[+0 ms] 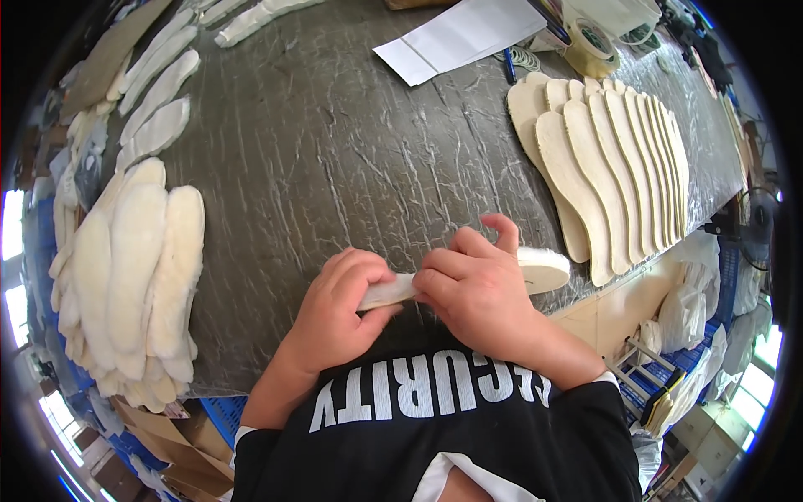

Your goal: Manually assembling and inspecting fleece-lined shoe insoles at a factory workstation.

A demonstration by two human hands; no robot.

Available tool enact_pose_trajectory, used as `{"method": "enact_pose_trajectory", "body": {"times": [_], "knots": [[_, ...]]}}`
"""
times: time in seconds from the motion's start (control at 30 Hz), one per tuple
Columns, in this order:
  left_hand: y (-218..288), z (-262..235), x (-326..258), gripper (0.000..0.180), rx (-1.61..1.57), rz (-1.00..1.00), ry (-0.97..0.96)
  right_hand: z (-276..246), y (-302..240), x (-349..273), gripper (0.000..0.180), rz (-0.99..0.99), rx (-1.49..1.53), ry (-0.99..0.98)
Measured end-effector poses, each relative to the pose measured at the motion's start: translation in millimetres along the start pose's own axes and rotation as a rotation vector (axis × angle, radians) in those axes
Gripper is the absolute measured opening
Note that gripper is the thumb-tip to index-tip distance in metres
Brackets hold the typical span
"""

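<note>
A cream insole [545,272] with a fluffy white top lies sideways at the table's near edge, in front of my chest. Around its left end my left hand [345,303] is closed, with the thumb below and the fingers above. My right hand [478,289] grips its middle from above, thumb and fingers pressed to it near the left hand, one finger raised. A whitish stretch [390,291] of it shows between the two hands. The insole's rounded right end sticks out beyond my right hand; much of the rest is hidden under my fingers.
Fluffy insoles [136,268] are piled at the left. A fanned row of flat beige insoles [623,176] lies at the right. Slim white pieces [159,125] line the far left. Paper sheets [460,38], a tape roll [592,46] and a blue pen [509,65] sit at the back.
</note>
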State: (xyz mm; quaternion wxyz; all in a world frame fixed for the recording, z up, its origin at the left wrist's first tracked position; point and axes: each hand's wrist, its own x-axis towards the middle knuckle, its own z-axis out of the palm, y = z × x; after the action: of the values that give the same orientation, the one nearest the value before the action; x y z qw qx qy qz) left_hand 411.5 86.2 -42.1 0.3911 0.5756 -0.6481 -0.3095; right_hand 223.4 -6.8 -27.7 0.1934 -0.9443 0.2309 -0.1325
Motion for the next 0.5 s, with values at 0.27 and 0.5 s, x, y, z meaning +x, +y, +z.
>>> {"method": "enact_pose_trajectory", "body": {"times": [0.27, 0.5], "knots": [[-7, -2, 1, 0.024, 0.140, 0.052, -0.122, -7, -3, -4, 0.057, 0.039, 0.007, -0.013], [-25, -6, -4, 0.016, -0.411, -0.443, -0.108, -13, 8, -17, 0.090, -0.061, -0.087, -0.114]]}}
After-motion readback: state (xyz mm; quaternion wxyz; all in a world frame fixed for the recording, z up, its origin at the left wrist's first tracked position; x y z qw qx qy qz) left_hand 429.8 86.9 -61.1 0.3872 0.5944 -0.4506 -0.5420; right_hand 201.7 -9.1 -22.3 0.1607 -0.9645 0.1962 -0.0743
